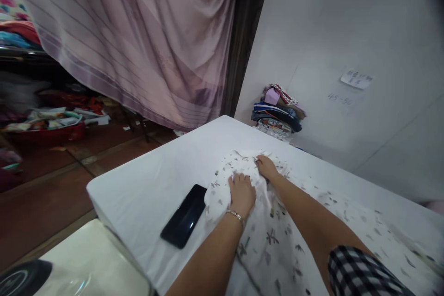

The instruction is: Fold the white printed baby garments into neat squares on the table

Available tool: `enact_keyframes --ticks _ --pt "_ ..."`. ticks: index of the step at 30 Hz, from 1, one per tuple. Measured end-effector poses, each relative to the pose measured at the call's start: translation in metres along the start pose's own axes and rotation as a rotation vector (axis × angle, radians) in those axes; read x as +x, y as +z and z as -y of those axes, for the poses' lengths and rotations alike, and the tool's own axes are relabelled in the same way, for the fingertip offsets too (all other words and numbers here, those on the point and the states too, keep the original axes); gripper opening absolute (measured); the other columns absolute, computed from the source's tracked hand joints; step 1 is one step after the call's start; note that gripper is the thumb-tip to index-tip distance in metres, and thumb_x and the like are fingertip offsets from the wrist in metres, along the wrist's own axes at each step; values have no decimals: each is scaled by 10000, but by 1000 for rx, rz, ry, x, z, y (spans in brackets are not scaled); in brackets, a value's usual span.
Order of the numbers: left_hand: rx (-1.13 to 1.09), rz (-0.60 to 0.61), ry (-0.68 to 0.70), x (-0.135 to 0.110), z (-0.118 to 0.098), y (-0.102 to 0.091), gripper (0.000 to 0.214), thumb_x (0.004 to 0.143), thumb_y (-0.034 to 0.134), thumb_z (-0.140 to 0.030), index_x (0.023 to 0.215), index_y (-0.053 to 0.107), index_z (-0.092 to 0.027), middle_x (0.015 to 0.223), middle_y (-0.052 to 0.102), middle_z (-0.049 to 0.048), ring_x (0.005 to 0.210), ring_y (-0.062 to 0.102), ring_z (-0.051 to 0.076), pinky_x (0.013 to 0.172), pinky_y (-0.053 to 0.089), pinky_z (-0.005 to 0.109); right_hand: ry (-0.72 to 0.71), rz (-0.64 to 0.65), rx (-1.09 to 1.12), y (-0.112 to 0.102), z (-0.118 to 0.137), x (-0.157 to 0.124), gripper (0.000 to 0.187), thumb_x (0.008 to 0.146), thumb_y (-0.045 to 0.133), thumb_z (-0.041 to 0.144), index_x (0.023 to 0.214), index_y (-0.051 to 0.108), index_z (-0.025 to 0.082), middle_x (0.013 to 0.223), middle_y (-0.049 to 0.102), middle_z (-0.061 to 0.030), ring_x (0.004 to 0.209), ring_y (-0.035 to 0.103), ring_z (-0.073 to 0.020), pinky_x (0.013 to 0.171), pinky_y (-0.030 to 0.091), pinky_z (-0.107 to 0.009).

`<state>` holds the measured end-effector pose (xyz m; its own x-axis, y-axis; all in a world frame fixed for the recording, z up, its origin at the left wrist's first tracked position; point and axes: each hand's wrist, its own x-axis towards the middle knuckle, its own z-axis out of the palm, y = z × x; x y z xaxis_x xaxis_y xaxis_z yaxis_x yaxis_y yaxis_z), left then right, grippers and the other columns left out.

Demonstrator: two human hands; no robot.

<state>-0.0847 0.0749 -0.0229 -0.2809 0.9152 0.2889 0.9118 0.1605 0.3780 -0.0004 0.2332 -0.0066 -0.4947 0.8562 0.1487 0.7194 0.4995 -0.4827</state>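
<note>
A white cloth (267, 236) with small dark leaf-like prints lies spread and wrinkled over the white table (138, 175), possibly a garment. Fingers apart, my left hand (243, 193) rests on top of the cloth and presses it down; a bracelet (236, 215) circles that wrist. Just beyond it, my right hand (267, 168) pinches the far edge of the cloth, near a thin dark trim. Part of the cloth is hidden under my forearms. Left of the cloth, a black phone (184, 216) lies flat on the table, close to the fabric's edge.
Folded clothes (277, 111) form a pile at the table's far side by the wall. A pink curtain (149, 46) hangs behind the table. A cream-coloured machine or case (93, 259) stands at front left. A red basin (52, 134) of items sits on the floor.
</note>
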Motion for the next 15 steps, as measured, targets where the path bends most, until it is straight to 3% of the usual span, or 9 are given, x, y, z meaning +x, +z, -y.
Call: enact_keyframes --ticks 3,6,8,11,15 --pt "-61 -10 -35 8 2 -8 289 823 502 -372 988 614 -163 1052 602 119 1079 469 278 950 267 461 53 -91 65 -16 -2 -17 366 864 336 223 1131 573 142 1115 624 -97 1041 549 -208 918 405 -351" --pt "-185 -113 -36 20 6 -25 253 879 421 -336 891 621 -183 922 637 67 925 543 202 869 326 376 69 -156 162 -37 -14 -60 403 876 321 312 1179 548 175 1109 633 -70 997 580 -211 866 455 -354" --pt "-274 -243 -14 27 8 -39 267 903 374 -299 852 612 -189 855 636 45 849 554 169 810 344 331 42 -195 269 -48 -27 -101 389 867 352 329 1155 574 189 1146 621 -70 1037 572 -226 889 457 -369" --pt "-337 -366 -15 35 9 -52 254 899 375 -267 833 608 -188 834 629 41 819 553 161 773 351 307 -98 -151 202 -56 -47 -174 340 852 417 310 1115 610 215 1234 576 -72 1163 505 -250 980 406 -398" --pt "-311 -236 -7 39 7 -45 238 880 414 -295 944 619 -191 964 635 54 924 550 187 827 359 322 -339 -116 6 -57 -56 -267 351 839 489 249 1182 562 268 1272 550 -61 1200 481 -250 990 418 -383"
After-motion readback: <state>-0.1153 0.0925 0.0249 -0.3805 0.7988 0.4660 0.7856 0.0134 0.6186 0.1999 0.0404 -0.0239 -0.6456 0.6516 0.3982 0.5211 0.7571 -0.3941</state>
